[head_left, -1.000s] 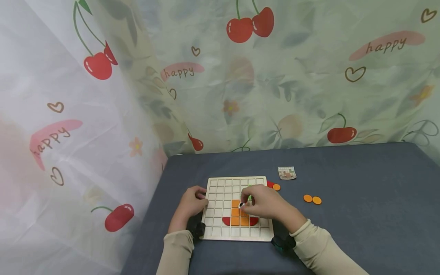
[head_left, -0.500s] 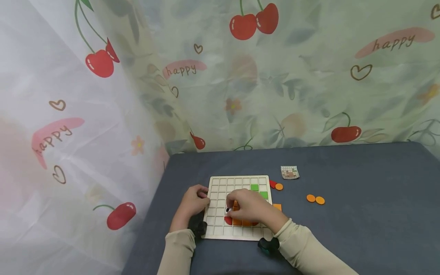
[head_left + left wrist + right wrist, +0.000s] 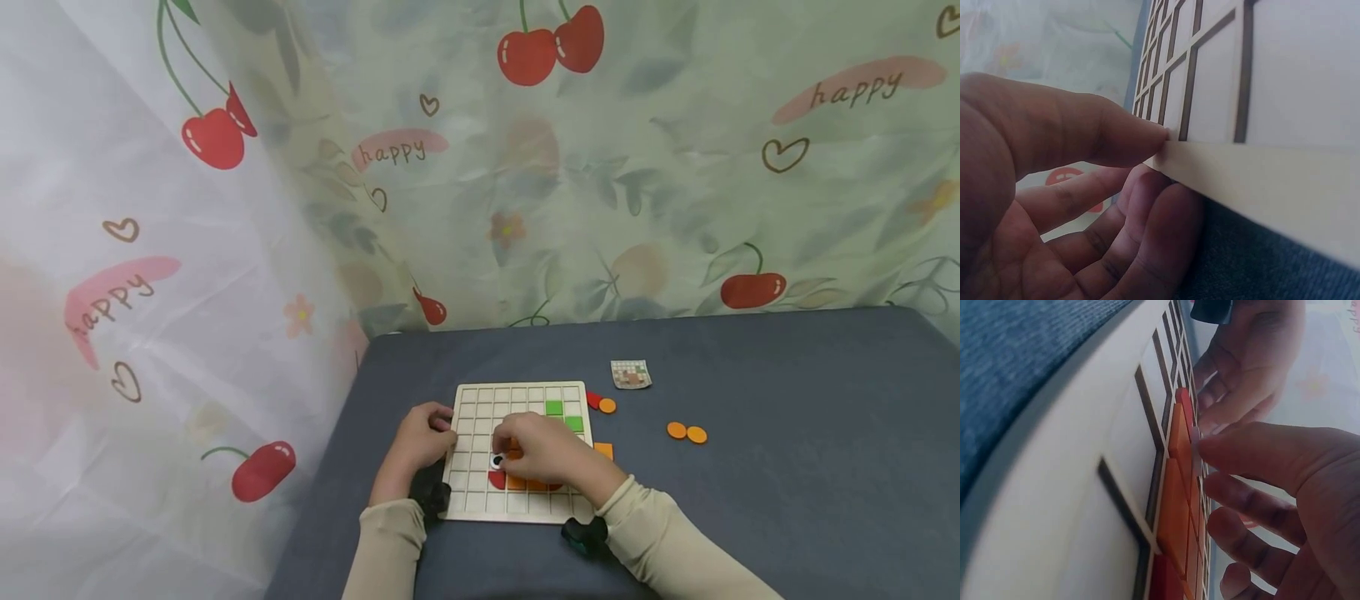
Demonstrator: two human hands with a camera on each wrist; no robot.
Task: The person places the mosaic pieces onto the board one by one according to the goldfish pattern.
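A wooden grid board (image 3: 468,408) lies on the dark table. My left hand (image 3: 423,437) holds its left edge; in the left wrist view the thumb (image 3: 1116,134) is on the rim and the other fingers are curled against the side. Over the board's middle, my right hand (image 3: 543,450) pinches a round white eye piece (image 3: 497,461) with a black dot, just above a red piece (image 3: 497,480). Orange square pieces (image 3: 516,482) sit beside it, partly hidden by the hand. The right wrist view shows the thumb (image 3: 1235,447) touching the pale piece's edge.
Two green squares (image 3: 554,407) sit in cells at the board's upper right. Beyond its right edge lie a red piece (image 3: 593,400), an orange disc (image 3: 607,406) and an orange square (image 3: 603,451). Two orange discs (image 3: 677,431) and a small picture card (image 3: 631,375) lie farther right.
My right hand has moved left across the board with the eye piece, uncovering the green squares. Since half a second ago, the piece's dotted face shows more. The left hand keeps its place.
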